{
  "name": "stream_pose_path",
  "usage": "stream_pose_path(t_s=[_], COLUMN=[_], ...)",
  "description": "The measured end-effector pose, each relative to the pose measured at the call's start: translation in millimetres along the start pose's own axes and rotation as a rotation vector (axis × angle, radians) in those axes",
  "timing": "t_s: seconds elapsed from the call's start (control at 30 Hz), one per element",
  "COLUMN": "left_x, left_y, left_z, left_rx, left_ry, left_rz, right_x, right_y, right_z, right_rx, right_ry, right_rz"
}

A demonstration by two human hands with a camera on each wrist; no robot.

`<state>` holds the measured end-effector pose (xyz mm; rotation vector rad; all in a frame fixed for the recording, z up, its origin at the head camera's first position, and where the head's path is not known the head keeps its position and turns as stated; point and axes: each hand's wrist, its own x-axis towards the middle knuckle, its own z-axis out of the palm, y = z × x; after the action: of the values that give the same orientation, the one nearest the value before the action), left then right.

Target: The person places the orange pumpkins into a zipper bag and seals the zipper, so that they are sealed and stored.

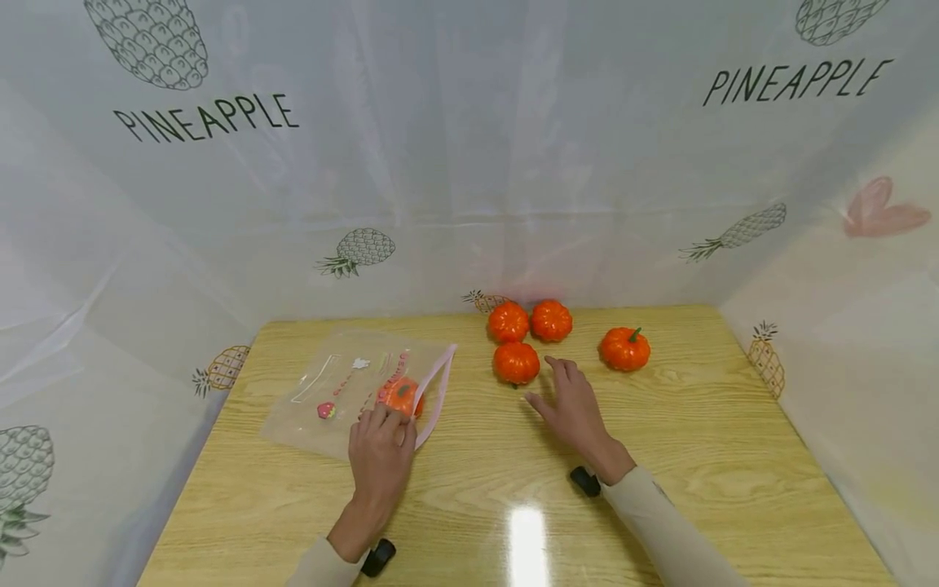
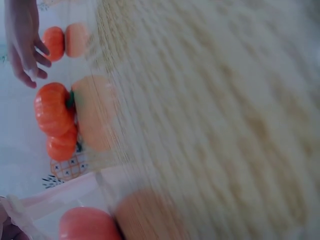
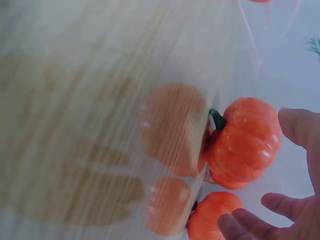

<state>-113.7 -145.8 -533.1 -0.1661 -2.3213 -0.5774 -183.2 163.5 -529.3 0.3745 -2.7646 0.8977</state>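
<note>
A clear zip bag [image 1: 304,408] with a pink opening edge lies flat at the left of the table. Inside it, near the opening, sits one small orange toy pumpkin [image 1: 399,395], seen through the printed plastic. My left hand [image 1: 381,452] pinches the near side of the bag by its mouth. Over the table, my right hand [image 1: 575,412] reaches forward with thumb and fingers spread, holding nothing. Closest to its thumb is the front pumpkin [image 1: 517,364] of a group of three; in the right wrist view this pumpkin [image 3: 245,142] shows a green stem.
Behind the front pumpkin, two more pumpkins [image 1: 508,322] [image 1: 552,320] stand near the table's back edge. Another pumpkin [image 1: 624,349] with a green stem is off to the right. A white pineapple-print curtain [image 1: 455,187] surrounds the wooden table [image 1: 689,456].
</note>
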Motion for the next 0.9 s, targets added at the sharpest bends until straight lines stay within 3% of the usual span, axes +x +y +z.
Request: stream_pose_path(t_s=[0.5,0.9], left_x=[-1.8,-4.6], left_y=[2.3,0.4], left_z=[2.2,2.9], left_rx=[-0.001,-0.002], left_ry=[-0.009,0.002], left_rz=[-0.018,-0.016], right_x=[20.8,30.5], right_y=[-3,-9], right_z=[1,13], right_rx=[0.029,0.042], right_ry=[-0.079,-0.098], right_rz=[0.108,0.130])
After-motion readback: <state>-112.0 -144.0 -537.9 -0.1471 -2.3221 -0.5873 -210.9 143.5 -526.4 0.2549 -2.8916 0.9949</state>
